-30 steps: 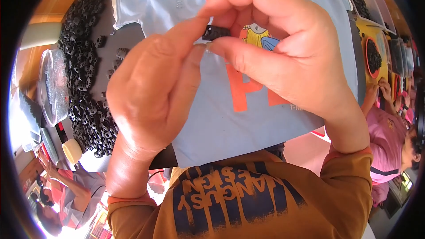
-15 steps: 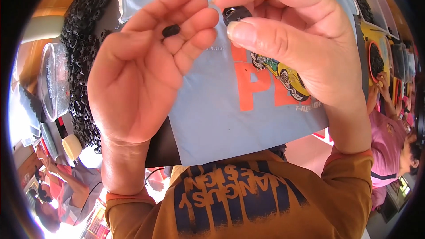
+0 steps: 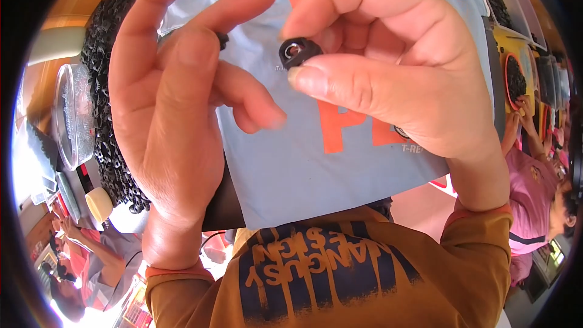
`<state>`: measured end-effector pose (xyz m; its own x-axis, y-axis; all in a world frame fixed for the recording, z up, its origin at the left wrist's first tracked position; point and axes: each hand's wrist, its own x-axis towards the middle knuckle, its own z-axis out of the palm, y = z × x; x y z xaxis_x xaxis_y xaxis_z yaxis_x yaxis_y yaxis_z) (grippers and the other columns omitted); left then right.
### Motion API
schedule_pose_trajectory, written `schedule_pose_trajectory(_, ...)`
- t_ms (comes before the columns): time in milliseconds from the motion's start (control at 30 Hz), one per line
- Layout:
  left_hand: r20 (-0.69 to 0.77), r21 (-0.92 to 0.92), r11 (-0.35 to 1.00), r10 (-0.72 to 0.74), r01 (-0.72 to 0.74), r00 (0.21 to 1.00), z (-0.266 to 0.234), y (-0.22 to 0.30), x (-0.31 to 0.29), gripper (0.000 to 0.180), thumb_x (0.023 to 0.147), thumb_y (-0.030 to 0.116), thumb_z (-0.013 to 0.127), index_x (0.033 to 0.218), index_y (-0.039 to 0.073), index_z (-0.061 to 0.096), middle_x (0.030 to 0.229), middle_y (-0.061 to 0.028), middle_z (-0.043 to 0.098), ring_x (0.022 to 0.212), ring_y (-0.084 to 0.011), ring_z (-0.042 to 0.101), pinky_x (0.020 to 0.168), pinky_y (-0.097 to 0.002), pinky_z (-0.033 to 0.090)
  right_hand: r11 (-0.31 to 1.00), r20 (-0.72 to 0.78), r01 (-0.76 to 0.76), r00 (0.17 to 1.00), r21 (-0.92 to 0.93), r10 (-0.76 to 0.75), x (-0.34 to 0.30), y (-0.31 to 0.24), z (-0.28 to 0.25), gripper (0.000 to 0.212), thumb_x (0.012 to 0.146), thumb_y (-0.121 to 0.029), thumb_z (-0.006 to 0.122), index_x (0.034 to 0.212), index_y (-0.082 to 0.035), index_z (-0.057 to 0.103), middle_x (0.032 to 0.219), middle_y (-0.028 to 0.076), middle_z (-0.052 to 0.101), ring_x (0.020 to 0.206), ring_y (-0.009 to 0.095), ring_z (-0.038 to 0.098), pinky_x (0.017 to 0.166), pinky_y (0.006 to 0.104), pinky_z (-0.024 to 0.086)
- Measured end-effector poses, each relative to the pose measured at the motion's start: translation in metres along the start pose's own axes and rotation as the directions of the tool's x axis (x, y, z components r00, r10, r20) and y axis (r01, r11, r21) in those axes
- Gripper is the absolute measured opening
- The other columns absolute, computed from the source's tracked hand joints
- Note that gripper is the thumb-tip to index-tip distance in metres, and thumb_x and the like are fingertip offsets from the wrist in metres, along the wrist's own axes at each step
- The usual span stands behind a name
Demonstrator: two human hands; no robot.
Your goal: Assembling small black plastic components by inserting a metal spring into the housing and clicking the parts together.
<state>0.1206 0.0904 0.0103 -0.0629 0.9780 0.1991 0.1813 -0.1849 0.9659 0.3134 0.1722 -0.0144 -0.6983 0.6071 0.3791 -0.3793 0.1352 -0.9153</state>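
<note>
Close under your chin, your orange-brown shirt (image 3: 322, 273) with its dark blue printed panel is filling the lower frame, and both your forearms are rising from it toward the work.

Just above, your left hand (image 3: 176, 121) is standing open and upright, palm turned toward you, fingers loosely spread. A small dark piece (image 3: 223, 39) is peeking out beside its index finger; you appear to be pinching it lightly there, though most of it is hidden and its shape cannot be told.

Beside it, your right hand (image 3: 395, 79) is gripping a small black ring-shaped part (image 3: 297, 51) between thumb and forefinger, its pale centre facing you. The two hands are sitting near each other but apart, and the two pieces are not touching. Judging from that gap, the fitting together of ring and small piece is not yet done; both parts are in hand and lined up roughly level, so what is left appears to be bringing them to meet and pressing them home.

Behind your hands, a light blue cloth (image 3: 291, 170) with large orange lettering is lying spread across the bench. Farther left, a heap of black parts (image 3: 106, 115) is piling up beside a clear plastic container (image 3: 73, 115). At the far right edge, a person in a pink shirt (image 3: 534, 206) is working beside a yellow tray (image 3: 516, 48).
</note>
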Motion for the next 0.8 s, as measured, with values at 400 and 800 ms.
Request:
schedule_pose_trajectory(400, -0.058, -0.011, 0.995, 0.101, -0.102, 0.993, 0.017, -0.007, -0.001, 0.052, 0.100, 0.016, 0.046, 0.143, -0.005, 0.026, 0.124, -0.0267, 0.058, 0.075, -0.0034, 0.057, 0.069, -0.0155, 0.045, 0.988, -0.019, -0.133, 0.991, 0.079, 0.135, 0.001, -0.002, 0.005, 0.027, 0.091, 0.001, 0.059, 0.116, 0.007, 0.052, 0.095, 0.009, 0.059, 0.073, 0.005, 0.059, 0.055, 0.0174, 0.053)
schedule_pose_trajectory(800, -0.052, -0.085, 0.984, -0.158, 0.154, 0.986, 0.013, 0.003, -0.004, 0.029, 0.097, 0.022, 0.057, 0.109, -0.004, 0.060, 0.074, 0.0021, 0.057, 0.057, -0.0021, 0.043, 0.050, -0.0167, 0.032, 0.871, 0.038, -0.378, 0.922, 0.313, 0.386, 0.001, -0.018, 0.004, 0.026, 0.091, 0.001, 0.060, 0.115, 0.006, 0.053, 0.094, 0.008, 0.059, 0.073, 0.005, 0.058, 0.055, 0.0167, 0.052)
